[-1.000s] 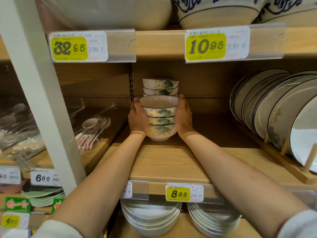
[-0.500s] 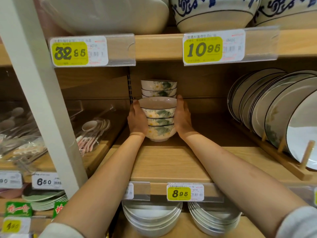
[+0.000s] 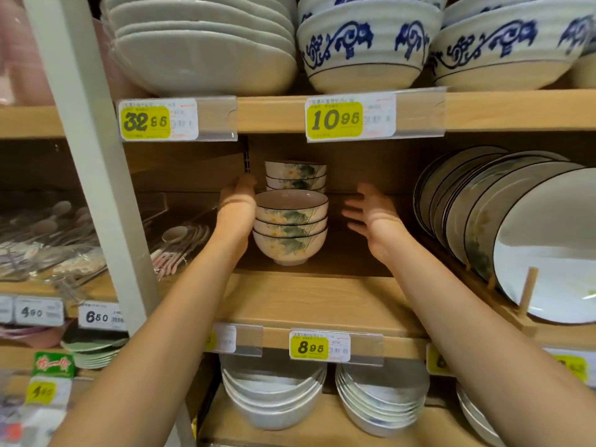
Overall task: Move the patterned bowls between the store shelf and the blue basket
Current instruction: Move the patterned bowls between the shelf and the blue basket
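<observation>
standing upright on the wooden shelf (image 3: 309, 301), the front stack of patterned bowls (image 3: 290, 227) holds three bowls nested one in another, each with yellow flowers, green leaves and a dark rim. the left hand (image 3: 237, 209) lies along the stack's near side, fingers straight and pointing toward the back of the shelf; its palm seems to touch the bowls, though blur makes the contact hard to judge. the right hand (image 3: 374, 217) is on the far side of the stack from the left hand, apart from the bowls, with its fingers spread and holding nothing.

just beyond the left hand's fingertips stands the rear stack (image 3: 295, 174) of the same patterned bowls, close behind the front one. outward from the right hand, plates (image 3: 516, 227) lean on edge in a wooden rack (image 3: 527, 295). outward from the left hand, past a white post (image 3: 93, 162), lie packets of spoons (image 3: 180, 240). below both forearms a yellow price tag (image 3: 309, 347) reads 8.95 on the shelf edge, with white bowls (image 3: 274, 391) stacked beneath it. above the hands sit large blue-patterned bowls (image 3: 364, 43).
</observation>
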Motion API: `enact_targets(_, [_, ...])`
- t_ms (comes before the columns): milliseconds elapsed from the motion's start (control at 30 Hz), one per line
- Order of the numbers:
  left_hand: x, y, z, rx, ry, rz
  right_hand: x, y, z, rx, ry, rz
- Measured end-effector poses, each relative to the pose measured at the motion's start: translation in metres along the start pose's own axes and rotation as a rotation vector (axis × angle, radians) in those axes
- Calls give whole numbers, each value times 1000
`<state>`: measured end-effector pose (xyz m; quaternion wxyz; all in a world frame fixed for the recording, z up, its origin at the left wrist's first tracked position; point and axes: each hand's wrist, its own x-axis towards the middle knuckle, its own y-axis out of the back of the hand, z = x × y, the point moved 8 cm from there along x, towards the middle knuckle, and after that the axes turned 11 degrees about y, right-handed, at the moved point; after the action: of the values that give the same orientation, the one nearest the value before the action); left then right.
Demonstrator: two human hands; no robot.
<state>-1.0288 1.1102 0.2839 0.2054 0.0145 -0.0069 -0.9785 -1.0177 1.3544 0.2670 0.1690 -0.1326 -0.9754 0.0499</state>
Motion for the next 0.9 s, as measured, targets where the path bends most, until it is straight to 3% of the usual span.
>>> enact_targets(67, [-28,11,-5,-26,-24,8,-25,10,-10,127,17,-8])
enact_targets(167, [-79,23,-18,-182,-88,-126,-63,22,-10,246,20,-36])
enact_targets(367, [-163,56,-95,-236,18,-121,-140,8,17,330,-75,-309])
enact_targets(533, [-208,115,-160,-308,134,36,-209,-15,73,385,-257,-493])
enact_targets(900, [-287,296,-259,-310,298,399,-357,-77,154,236,-535,-584])
